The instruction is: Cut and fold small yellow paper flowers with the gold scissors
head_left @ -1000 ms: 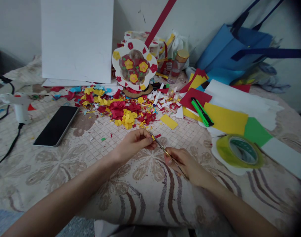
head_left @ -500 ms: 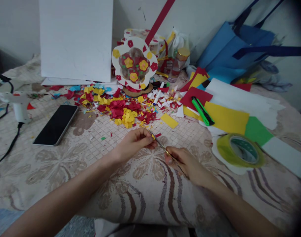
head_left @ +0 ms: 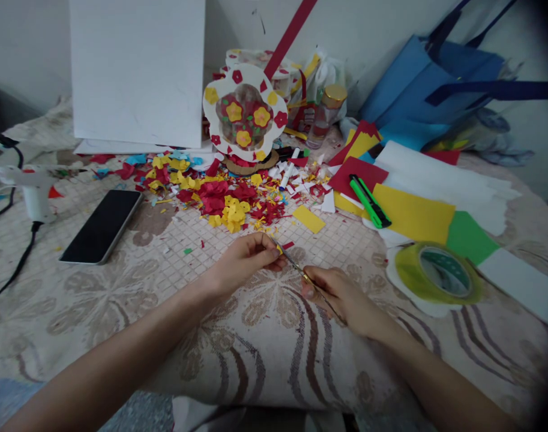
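Observation:
My left hand (head_left: 254, 255) pinches a small yellow paper piece (head_left: 280, 249), mostly hidden by the fingertips. Scissors (head_left: 296, 264) lie slantwise between the hands, with their blades at the yellow piece. The handles are in my right hand (head_left: 334, 294), fingers wrapped round them. Just beyond my hands is a heap of red and yellow paper flowers (head_left: 233, 213) with small scraps around it. A yellow paper rectangle (head_left: 308, 219) lies to the right of the heap.
A phone (head_left: 102, 228) and a white glue gun (head_left: 36, 195) lie left. Behind stands a flower-shaped decorated piece (head_left: 245, 114) near a white board (head_left: 136, 72). Right are a green cutter (head_left: 369, 201), a tape roll (head_left: 436, 273), coloured paper (head_left: 413, 213) and a blue bag (head_left: 431, 84).
My hands hold nearly the same pose, with the right hand and scissors shifted very slightly. The things on the table have not moved.

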The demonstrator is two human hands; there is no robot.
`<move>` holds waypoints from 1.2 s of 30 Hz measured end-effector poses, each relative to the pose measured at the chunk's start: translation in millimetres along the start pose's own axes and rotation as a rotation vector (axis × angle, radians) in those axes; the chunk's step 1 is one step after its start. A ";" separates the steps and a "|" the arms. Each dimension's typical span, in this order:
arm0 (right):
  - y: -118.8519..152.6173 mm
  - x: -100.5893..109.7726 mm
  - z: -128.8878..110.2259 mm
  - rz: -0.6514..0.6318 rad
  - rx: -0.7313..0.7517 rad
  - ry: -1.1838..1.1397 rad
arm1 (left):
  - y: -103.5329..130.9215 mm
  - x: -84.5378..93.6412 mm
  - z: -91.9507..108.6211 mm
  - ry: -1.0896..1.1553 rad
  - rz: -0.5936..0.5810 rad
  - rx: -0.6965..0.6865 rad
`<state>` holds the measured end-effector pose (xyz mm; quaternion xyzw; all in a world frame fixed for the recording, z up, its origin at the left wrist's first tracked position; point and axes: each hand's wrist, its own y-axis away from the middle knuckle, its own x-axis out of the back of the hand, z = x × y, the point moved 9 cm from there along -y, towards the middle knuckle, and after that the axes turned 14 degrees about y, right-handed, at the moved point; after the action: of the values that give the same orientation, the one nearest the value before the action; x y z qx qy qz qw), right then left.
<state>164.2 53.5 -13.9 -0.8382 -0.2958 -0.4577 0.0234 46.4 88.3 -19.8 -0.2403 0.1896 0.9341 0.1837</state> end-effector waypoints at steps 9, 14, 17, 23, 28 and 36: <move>3.2 7.4 6.3 -0.048 -0.045 0.071 | -0.3 -1.3 -2.3 -0.033 -0.040 0.067; 4.8 -1.9 9.4 -0.141 -0.023 -0.208 | -1.1 -1.5 -1.2 -0.023 -0.063 0.070; 6.2 -3.9 6.8 -0.168 0.009 -0.306 | -1.3 -3.0 -2.0 -0.018 -0.078 0.075; 6.5 -2.4 12.2 -0.148 0.011 -0.237 | -2.1 -2.2 -6.7 0.010 -0.069 0.106; 6.5 0.4 12.8 -0.129 0.043 -0.141 | -2.2 -1.3 -9.0 0.031 -0.065 0.126; 5.2 6.2 10.7 -0.108 0.025 -0.025 | -2.5 -0.2 -10.4 0.038 -0.063 0.138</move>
<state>177.5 55.4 -14.1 -0.8263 -0.3464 -0.4441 0.0055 51.6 85.8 -28.8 -0.2505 0.2493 0.9079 0.2256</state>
